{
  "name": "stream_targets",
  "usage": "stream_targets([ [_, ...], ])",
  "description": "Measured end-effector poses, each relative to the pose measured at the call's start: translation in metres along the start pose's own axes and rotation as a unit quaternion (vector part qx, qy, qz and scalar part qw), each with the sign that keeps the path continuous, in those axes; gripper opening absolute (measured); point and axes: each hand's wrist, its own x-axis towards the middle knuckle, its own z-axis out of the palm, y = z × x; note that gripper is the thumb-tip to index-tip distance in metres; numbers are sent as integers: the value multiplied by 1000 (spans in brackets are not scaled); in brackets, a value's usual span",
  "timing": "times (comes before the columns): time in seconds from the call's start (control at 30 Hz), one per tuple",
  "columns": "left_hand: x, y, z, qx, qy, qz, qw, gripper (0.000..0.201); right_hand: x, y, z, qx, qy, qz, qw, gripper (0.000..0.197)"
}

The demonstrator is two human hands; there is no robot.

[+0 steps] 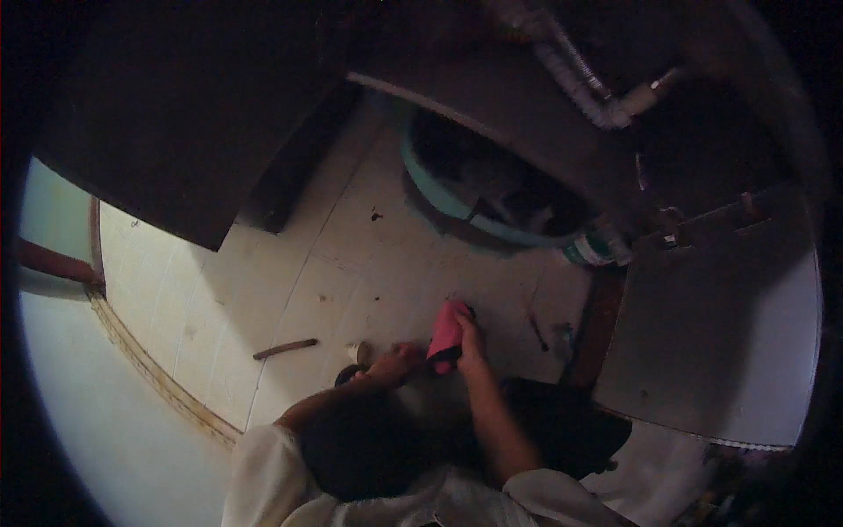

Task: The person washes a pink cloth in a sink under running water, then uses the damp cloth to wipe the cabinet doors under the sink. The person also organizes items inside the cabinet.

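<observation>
My right hand (471, 338) is closed around a pink cloth-like piece with black edging (447, 329), in front of my body and low over the floor. Just to its left is my left hand (397, 362), with its fingers drawn together. Something pinkish shows at those fingertips, but the dim light hides what it is. Beside the left hand a small pale round piece (356, 352) lies on the floor. A dark stick (285, 349) rests farther left.
A teal basin (435, 189) with dark contents stands ahead, beside a green and white container (597, 246). Above hangs a ribbed pipe (580, 88). An open cabinet door panel (711, 325) stands at the right. Another thin dark stick (537, 329) lies on the tiled floor (325, 255).
</observation>
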Motion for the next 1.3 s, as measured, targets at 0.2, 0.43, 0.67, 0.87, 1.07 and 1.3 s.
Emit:
stream_targets([
  [0.2,38,38,-187,-441,118,-121,881,37,-43,-95,7,214,-182,-33,959,55],
  [0.43,71,133,-398,-645,283,79,705,39,-108,-181,12,264,-268,-281,883,51],
  [0.67,222,99,-477,-538,460,-55,704,32,-114,-262,25,395,-155,-374,825,48],
  [0.87,225,117,-511,-732,313,39,604,36,-117,-264,15,405,-192,-366,815,44],
  [1.07,147,120,-452,-630,292,80,715,29,-102,-260,-7,385,-184,-337,839,45],
  [1.3,43,19,-219,-113,-10,-269,957,51,-79,-196,6,340,-339,-392,784,46],
])
